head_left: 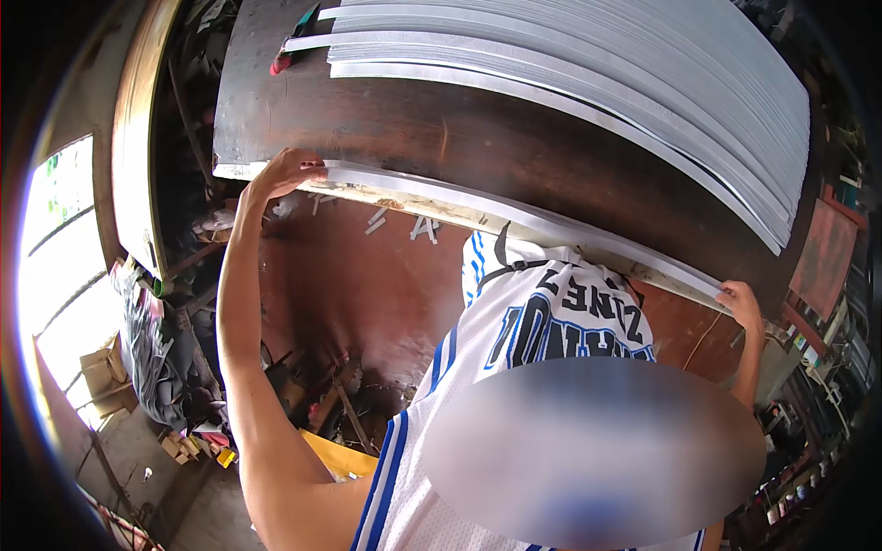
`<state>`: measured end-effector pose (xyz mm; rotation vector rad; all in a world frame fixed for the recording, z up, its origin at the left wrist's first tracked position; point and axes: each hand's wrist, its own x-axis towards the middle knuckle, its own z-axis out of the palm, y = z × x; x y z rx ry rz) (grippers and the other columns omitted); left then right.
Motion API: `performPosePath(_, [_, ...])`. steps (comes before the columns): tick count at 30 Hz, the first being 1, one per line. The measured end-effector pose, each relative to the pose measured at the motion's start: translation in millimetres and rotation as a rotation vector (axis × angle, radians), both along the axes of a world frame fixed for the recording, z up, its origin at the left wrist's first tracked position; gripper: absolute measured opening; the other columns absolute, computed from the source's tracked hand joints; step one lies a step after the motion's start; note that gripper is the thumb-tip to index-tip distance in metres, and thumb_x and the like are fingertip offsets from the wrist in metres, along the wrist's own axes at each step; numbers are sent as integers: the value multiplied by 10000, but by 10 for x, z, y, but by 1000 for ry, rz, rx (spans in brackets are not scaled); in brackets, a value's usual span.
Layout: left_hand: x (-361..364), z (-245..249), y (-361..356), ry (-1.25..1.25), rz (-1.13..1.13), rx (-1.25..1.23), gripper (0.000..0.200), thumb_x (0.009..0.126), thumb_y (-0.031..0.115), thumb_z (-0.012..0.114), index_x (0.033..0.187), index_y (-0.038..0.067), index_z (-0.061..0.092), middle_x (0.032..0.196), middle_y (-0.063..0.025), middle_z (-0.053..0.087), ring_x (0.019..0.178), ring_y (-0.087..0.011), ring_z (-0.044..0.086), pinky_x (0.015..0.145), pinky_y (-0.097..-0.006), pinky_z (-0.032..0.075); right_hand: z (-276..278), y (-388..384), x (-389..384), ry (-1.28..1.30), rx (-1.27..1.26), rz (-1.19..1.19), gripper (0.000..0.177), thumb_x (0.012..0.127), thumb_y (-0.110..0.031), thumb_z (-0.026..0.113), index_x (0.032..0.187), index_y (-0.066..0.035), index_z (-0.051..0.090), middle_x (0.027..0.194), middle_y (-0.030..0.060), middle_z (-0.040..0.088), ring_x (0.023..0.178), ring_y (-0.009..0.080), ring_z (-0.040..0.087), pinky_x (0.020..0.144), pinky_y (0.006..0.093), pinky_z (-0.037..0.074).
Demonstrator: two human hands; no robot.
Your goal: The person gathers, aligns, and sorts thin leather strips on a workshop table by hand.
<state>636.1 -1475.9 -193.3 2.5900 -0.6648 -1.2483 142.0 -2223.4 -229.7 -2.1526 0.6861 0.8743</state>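
One long white strip (514, 209) lies along the front edge of the dark wooden table (413, 119), bowing slightly. Toward its left end, my left hand (292, 169) has its fingers closed over it, right at the table edge. My right hand (740, 303) pinches the strip's other end, near the table's right front corner. Beyond the strip, a thick stack of similar white strips (570, 64) fills the back right of the tabletop. Two strips stick out of the stack to the left, touching a small red and green tool (292, 44).
Short white offcuts (424, 228) lie on the reddish surface below the table edge. Dark bundled material (156, 349) and a cardboard box (104, 375) stand at left, by a bright window (69, 248). Shelves with small items (808, 441) line the right side.
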Motion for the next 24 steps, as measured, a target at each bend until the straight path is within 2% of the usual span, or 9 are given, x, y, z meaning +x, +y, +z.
performPosePath(7, [31, -97, -14, 2, 8, 99, 335, 867, 300, 680, 1029, 10, 721, 913, -173, 724, 853, -268, 692, 745, -379, 511, -256, -110, -69, 42, 77, -8, 266, 766, -75, 733, 972, 79, 664, 819, 119, 682, 746, 162, 635, 700, 308, 490])
performPosePath(9, [52, -141, 14, 24, 30, 39, 340, 865, 291, 676, 1051, 11, 723, 934, -172, 730, 877, -278, 695, 772, -380, 517, -286, -84, -68, 5, 102, -30, 210, 782, -72, 707, 943, 57, 671, 745, 65, 639, 702, 119, 592, 656, 301, 468])
performPosePath(12, [80, -189, 21, 47, 66, 16, 339, 863, 282, 672, 1058, 10, 724, 944, -170, 733, 882, -291, 695, 795, -383, 519, -219, -59, 12, 73, 64, 5, 203, 782, -64, 707, 944, 55, 673, 752, 54, 640, 709, 115, 588, 655, 297, 463])
performPosePath(19, [164, -334, 74, 12, -15, 126, 348, 841, 317, 686, 1004, 13, 728, 933, -183, 723, 856, -294, 682, 785, -392, 504, -249, -96, 21, 131, 69, -10, 223, 777, -48, 728, 965, 56, 666, 790, 45, 643, 726, 118, 583, 672, 287, 459])
performPosePath(23, [146, -364, 100, -7, 23, 81, 331, 826, 319, 701, 1014, 50, 741, 908, -186, 719, 859, -310, 685, 773, -411, 506, -230, -76, 45, 116, 52, 14, 187, 791, -72, 728, 926, 45, 673, 728, 26, 617, 690, 105, 558, 657, 292, 452])
performPosePath(24, [146, -341, 79, -29, 11, 138, 332, 819, 332, 705, 984, 46, 741, 888, -182, 717, 856, -313, 685, 767, -408, 506, -244, -84, 37, 112, 78, -10, 187, 792, -69, 728, 931, 44, 673, 731, 23, 616, 692, 104, 558, 658, 289, 452])
